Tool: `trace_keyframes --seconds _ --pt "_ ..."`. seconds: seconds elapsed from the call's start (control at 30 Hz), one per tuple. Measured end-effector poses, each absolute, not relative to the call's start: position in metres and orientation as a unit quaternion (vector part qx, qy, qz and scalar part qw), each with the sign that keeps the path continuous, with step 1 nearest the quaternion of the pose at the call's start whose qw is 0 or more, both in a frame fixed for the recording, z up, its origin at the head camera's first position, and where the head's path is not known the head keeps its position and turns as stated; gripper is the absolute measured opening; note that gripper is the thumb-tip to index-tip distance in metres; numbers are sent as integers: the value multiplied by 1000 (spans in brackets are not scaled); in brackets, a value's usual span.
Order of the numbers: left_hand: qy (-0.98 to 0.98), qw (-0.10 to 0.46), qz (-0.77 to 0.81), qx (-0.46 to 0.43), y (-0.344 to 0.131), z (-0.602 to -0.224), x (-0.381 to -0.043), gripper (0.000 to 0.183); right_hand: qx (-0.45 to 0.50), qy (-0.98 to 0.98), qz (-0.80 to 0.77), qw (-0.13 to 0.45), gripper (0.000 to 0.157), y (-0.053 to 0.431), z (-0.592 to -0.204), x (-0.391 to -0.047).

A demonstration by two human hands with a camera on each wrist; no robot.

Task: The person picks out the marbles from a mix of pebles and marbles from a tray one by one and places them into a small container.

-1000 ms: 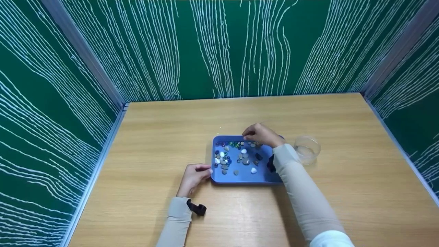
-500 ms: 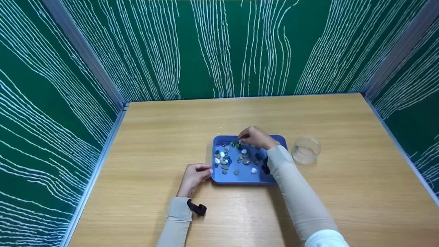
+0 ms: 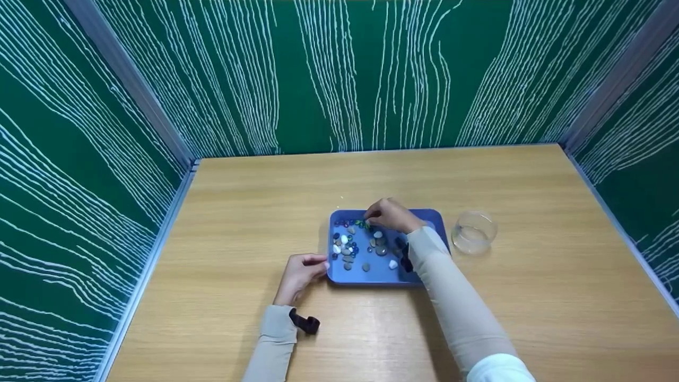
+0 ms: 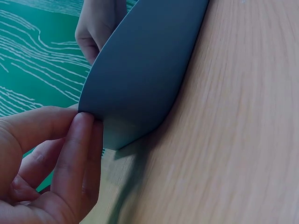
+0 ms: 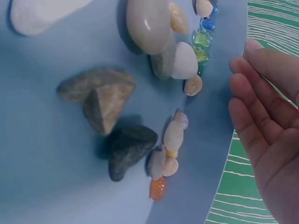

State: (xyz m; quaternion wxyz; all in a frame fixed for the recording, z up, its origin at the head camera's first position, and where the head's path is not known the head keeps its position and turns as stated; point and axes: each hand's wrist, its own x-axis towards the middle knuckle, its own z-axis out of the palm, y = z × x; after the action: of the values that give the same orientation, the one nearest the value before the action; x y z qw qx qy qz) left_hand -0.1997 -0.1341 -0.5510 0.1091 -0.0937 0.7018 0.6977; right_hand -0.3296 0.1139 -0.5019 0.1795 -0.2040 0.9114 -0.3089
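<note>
A shallow blue tray [image 3: 379,273] lies on the table and bears pebbles, larger stones and glass beads. Its near left side is pinched by my left hand [image 3: 299,276]; in the left wrist view the thumb and fingertips [image 4: 83,122] meet at the tray's rim. Over the far side is my right hand [image 3: 391,216], fingers pointing left and down, beside green glass beads [image 5: 202,46]. Nothing shows between its nearly straight fingers in the right wrist view. A dark stone [image 5: 131,147], a brown stone [image 5: 105,93] and a row of small pebbles [image 5: 174,135] lie near it.
Right of the tray stands a clear round container [image 3: 473,233]. Tiny pale bits [image 3: 341,198] lie on the wooden table [image 3: 254,212] behind the tray. Green panels [image 3: 313,79] with white wavy lines enclose the table's back and sides.
My right hand has moved left and slightly nearer along the tray's far side, uncovering the tray's far right corner. The left hand stays at the rim.
</note>
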Motion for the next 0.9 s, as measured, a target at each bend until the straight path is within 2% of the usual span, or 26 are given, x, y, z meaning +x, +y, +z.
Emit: trace_keyframes --seconds 0.23,0.6,0.9 --pt "705 107 695 -90 -134 -551 -198 30 -213 916 -298 165 20 111 -506 -328" --pt "705 100 697 -84 -134 -554 -199 31 -197 918 -290 184 22 107 -511 -327" --pt "706 106 695 -81 -134 -546 -197 31 -222 923 -274 156 21 104 -514 -325"
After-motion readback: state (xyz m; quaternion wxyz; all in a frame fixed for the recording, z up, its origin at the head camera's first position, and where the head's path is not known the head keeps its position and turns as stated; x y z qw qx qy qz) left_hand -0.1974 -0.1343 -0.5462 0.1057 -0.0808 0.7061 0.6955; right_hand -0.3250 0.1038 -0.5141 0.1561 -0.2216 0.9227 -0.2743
